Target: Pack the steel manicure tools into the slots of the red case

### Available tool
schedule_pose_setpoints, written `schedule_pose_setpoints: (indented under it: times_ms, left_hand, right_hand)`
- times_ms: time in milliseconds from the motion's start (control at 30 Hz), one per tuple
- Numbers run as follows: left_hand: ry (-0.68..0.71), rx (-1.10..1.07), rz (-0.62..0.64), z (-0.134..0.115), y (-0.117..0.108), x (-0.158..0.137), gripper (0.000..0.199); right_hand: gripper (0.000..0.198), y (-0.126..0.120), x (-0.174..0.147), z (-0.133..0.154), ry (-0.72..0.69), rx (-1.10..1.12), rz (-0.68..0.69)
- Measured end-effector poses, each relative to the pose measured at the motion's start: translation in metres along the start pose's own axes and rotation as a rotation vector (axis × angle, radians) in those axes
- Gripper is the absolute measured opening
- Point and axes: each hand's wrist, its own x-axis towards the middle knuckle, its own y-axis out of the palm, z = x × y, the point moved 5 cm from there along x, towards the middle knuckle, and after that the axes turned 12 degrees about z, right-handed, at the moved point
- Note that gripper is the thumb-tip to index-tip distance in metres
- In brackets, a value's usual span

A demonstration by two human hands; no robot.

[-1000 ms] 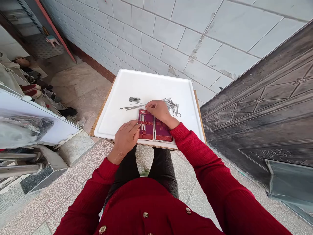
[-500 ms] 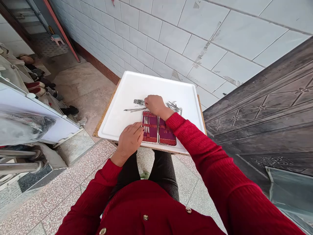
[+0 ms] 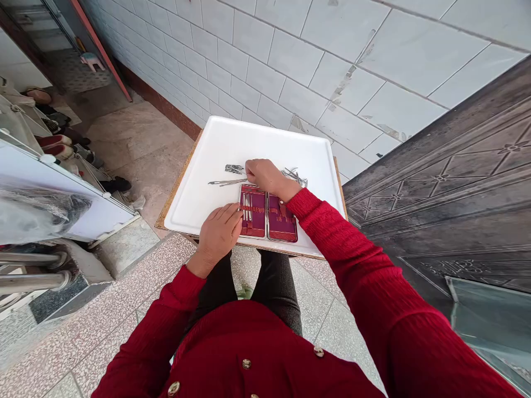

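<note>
An open manicure case with a dark red lining and elastic loops lies at the tray's near edge. Several slim metal tools sit in loops of its left half. My left hand is closed at the case's left edge, fingertips against it. Beyond the case, my right hand is bent down with its fingers closed; what they hold is hidden. Thin metal tools lie just left of those fingers, near silvery nail clippers. More metal tools lie in a pile right of the hand, partly covered by my wrist.
The white tray rests on a wooden board near a tiled wall. A dark carved panel stands on the right. At the left is a rack with shoes.
The view has shifted slightly. My right hand stays beyond the case, its fingers now tucked in a little more. My left hand keeps its place at the case's edge.
</note>
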Motion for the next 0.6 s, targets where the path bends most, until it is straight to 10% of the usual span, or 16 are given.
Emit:
schedule_pose_setpoints:
  times_ms: [267, 600]
  left_hand:
    - [-0.017, -0.02, 0.018, 0.003, 0.001, 0.0, 0.029]
    - [-0.015, -0.024, 0.014, 0.003, 0.0, 0.0, 0.03]
  right_hand:
    - [0.075, 0.031, -0.043, -0.022, -0.043, 1.249, -0.097]
    - [0.081, 0.036, -0.059, -0.004, -0.284, 1.671, 0.105]
